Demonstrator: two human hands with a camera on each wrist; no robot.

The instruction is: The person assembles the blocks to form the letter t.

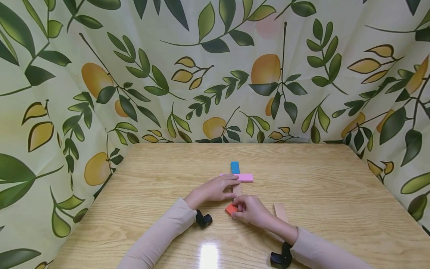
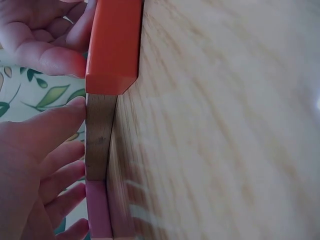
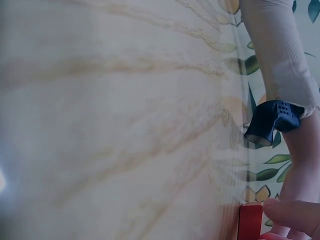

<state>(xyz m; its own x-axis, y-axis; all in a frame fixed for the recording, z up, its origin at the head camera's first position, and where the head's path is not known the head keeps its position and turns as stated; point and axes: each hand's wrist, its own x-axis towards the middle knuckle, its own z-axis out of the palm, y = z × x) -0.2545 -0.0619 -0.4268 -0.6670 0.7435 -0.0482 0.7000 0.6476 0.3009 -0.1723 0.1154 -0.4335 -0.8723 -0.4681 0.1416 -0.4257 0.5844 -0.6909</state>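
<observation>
Head: right hand (image 1: 252,211) pinched the orange block (image 1: 231,209) mid-tabletop (image 1: 151,179); left hand (image 1: 215,188) lay flat-fingered on the plain block (image 1: 237,189) beyond it.
Left wrist: orange (image 2: 114,42), plain (image 2: 100,145) and pink block (image 2: 100,210) abutted end to end, long axes aligned toward the far edge.
Right wrist: fingertip (image 3: 292,215) touched orange block (image 3: 250,222).

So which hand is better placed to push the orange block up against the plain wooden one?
The right hand: it already pinches the orange block. The left hand rests on the wooden block, probably steadying it.
</observation>
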